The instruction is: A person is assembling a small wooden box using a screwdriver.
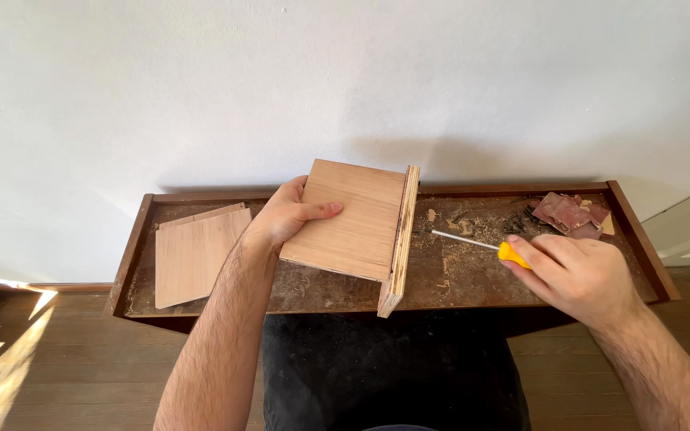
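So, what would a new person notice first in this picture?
First, the joined wooden boards at the centre, held tilted by the left hand over the dusty wooden tray. Next, the right hand with a yellow-handled screwdriver, pointing at the boards.

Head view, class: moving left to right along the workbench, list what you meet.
Loose wooden boards → left hand → joined wooden panels → screwdriver → right hand, with sandpaper pieces behind it.

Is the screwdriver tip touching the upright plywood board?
Apart. The head view shows bare tabletop between the screwdriver tip and the plywood board.
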